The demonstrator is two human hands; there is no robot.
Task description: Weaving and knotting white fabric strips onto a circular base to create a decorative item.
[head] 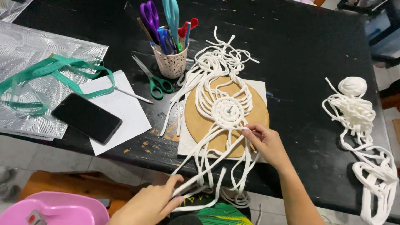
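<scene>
L hand [152,202] pinched white cord strands [200,166] taut w/ fingers closed. R hand [266,143] fingertips nipped a strand just beside the woven coil [228,111] on round board [258,110].

A single view, taken from a camera worn on the person's head, looks steeply down and forward over a black bench [300,50]. The near edge of the bench runs across the lower part of the picture, tilted, with floor showing below it at the left. The left hand [152,204] and right hand [266,143] enter from the bottom edge, close to the lens. The far side of the bench reaches the top edge. No second view overlaps it.
</scene>
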